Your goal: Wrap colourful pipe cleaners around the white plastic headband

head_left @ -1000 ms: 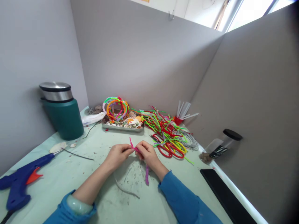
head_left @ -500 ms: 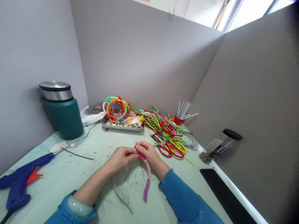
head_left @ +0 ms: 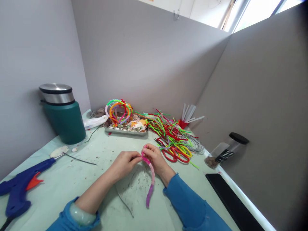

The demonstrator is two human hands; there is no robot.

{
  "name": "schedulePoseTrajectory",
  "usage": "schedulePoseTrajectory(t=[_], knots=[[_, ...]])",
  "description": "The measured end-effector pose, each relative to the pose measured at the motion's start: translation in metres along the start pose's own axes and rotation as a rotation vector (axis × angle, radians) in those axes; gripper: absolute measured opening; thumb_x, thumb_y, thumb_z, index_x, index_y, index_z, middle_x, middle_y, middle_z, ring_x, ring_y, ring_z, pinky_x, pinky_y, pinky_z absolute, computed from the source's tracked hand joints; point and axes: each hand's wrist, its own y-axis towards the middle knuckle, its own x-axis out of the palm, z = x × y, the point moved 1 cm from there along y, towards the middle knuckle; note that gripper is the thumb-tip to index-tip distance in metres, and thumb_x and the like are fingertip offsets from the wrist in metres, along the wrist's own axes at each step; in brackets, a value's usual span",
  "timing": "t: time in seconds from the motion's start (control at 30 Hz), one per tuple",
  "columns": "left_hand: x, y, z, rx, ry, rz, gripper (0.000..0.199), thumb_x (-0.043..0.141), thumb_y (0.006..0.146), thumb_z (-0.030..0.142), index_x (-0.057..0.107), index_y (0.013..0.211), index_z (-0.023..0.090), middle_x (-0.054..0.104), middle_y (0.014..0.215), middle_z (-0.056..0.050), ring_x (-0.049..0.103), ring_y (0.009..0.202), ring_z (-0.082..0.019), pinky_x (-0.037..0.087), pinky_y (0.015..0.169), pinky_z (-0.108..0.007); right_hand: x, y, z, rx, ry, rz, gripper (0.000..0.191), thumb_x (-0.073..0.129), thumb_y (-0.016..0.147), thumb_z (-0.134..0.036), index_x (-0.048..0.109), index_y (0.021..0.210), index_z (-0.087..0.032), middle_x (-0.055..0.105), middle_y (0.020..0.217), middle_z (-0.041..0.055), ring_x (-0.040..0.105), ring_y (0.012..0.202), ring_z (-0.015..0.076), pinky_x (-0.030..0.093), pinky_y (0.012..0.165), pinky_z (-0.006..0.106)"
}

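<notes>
Mid-table, my left hand (head_left: 124, 163) pinches a grey wire at the upper end of its fuzzy wrapping. Thumb and fingertips of my right hand (head_left: 155, 161) are closed on a bright pink pipe cleaner (head_left: 146, 159) at the same spot. From there the wrapped length hangs in a curve, pale pink and then a purple section (head_left: 149, 194) at its tip. Below my left wrist, a bare grey wire (head_left: 124, 201) trails down and right; the grip hides where it joins.
Red-handled scissors (head_left: 180, 155) lie beside a heap of coloured pipe cleaners (head_left: 166, 128). A metal tray (head_left: 127, 131) holds shells and several fuzzy hoops. A glue gun (head_left: 21, 184) and green flask (head_left: 64, 122) stand left; a jar (head_left: 223, 154) and black bar (head_left: 231, 199) are right.
The bright pink end that stuck up between my fingers has gone down close to the wire. My right fingertips have risen slightly, and the hanging purple tip has swung a little left.
</notes>
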Motion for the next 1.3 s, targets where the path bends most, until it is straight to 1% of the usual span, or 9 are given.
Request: schedulePoseTrajectory(t=[0.2, 0.33, 0.43, 0.57, 0.7, 0.93, 1.13, 1.23, 1.3], knots=[[-0.004, -0.001, 0.005, 0.094, -0.095, 0.025, 0.028, 0.043, 0.082, 0.034, 0.065, 0.081, 0.016, 0.065, 0.074, -0.001, 0.054, 0.068, -0.013, 0.036, 0.063, -0.020, 0.000, -0.001, -0.003, 0.030, 0.078, -0.010, 0.012, 0.062, 0.067, -0.022, 0.052, 0.068, -0.016, 0.051, 0.052, -0.0052, 0.041, 0.043, 0.0058, 0.028, 0.041, 0.018], [-0.007, -0.002, 0.007, 0.109, -0.101, 0.115, 0.029, 0.043, 0.083, 0.035, 0.064, 0.080, 0.016, 0.064, 0.072, -0.001, 0.052, 0.065, -0.012, 0.037, 0.061, -0.019, -0.002, -0.001, -0.002, 0.045, 0.061, -0.037, 0.017, 0.062, 0.069, -0.026, 0.049, 0.065, -0.017, 0.045, 0.044, -0.0072, 0.035, 0.036, 0.0051, 0.024, 0.037, 0.018], [-0.009, -0.002, 0.007, 0.114, -0.114, 0.175, 0.030, 0.042, 0.083, 0.036, 0.064, 0.079, 0.015, 0.062, 0.069, 0.000, 0.049, 0.061, -0.010, 0.036, 0.058, -0.018, -0.003, 0.000, 0.000, 0.060, 0.053, -0.082, 0.019, 0.062, 0.071, -0.028, 0.048, 0.065, -0.017, 0.048, 0.047, -0.0060, 0.034, 0.034, 0.0046, 0.023, 0.036, 0.018], [-0.009, -0.003, 0.005, 0.095, -0.128, 0.236, 0.029, 0.043, 0.083, 0.037, 0.063, 0.079, 0.015, 0.059, 0.066, 0.001, 0.047, 0.058, -0.010, 0.035, 0.056, -0.018, -0.004, 0.001, 0.005, 0.094, 0.044, -0.145, 0.019, 0.061, 0.071, -0.027, 0.047, 0.063, -0.017, 0.051, 0.050, -0.0045, 0.034, 0.033, 0.0039, 0.022, 0.035, 0.017], [-0.009, -0.002, -0.001, 0.027, -0.124, 0.301, 0.029, 0.047, 0.081, 0.038, 0.061, 0.090, 0.015, 0.051, 0.054, 0.004, 0.040, 0.050, -0.009, 0.031, 0.049, -0.019, -0.005, 0.001, 0.007, 0.124, -0.017, -0.191, 0.023, 0.061, 0.074, -0.033, 0.048, 0.065, -0.016, 0.052, 0.050, -0.0034, 0.035, 0.033, 0.0040, 0.020, 0.034, 0.018], [-0.008, 0.005, -0.009, -0.034, -0.353, 0.259, 0.027, 0.050, 0.077, 0.037, 0.065, 0.081, 0.015, 0.064, 0.075, -0.002, 0.054, 0.069, -0.013, 0.041, 0.065, -0.021, -0.002, -0.001, 0.006, 0.107, -0.147, -0.218, 0.026, 0.059, 0.076, -0.038, 0.053, 0.070, -0.014, 0.054, 0.054, -0.0020, 0.038, 0.036, 0.0040, 0.023, 0.036, 0.018], [-0.004, 0.006, -0.010, -0.206, -0.521, 0.171, 0.031, 0.053, 0.073, 0.042, 0.064, 0.078, 0.013, 0.061, 0.063, 0.000, 0.050, 0.058, -0.011, 0.038, 0.054, -0.020, 0.004, -0.006, -0.001, 0.062, -0.324, -0.275, 0.024, 0.058, 0.075, -0.034, 0.055, 0.065, -0.013, 0.054, 0.055, -0.0012, 0.042, 0.040, 0.0052, 0.031, 0.039, 0.017], [-0.002, 0.006, -0.010, -0.243, -0.554, 0.168, 0.034, 0.056, 0.070, 0.045, 0.064, 0.076, 0.013, 0.062, 0.066, -0.001, 0.049, 0.057, -0.011, 0.035, 0.052, -0.020, 0.004, -0.008, -0.003, 0.066, -0.343, -0.300, 0.024, 0.059, 0.074, -0.034, 0.054, 0.065, -0.013, 0.056, 0.055, -0.0010, 0.042, 0.040, 0.0053, 0.032, 0.039, 0.017], [-0.001, 0.005, -0.010, -0.278, -0.567, 0.179, 0.036, 0.056, 0.069, 0.047, 0.063, 0.075, 0.012, 0.057, 0.059, 0.001, 0.043, 0.051, -0.009, 0.031, 0.048, -0.020, 0.004, -0.008, -0.003, 0.071, -0.334, -0.307, 0.024, 0.059, 0.074, -0.036, 0.054, 0.066, -0.014, 0.056, 0.056, -0.0008, 0.042, 0.040, 0.0051, 0.031, 0.038, 0.017]])
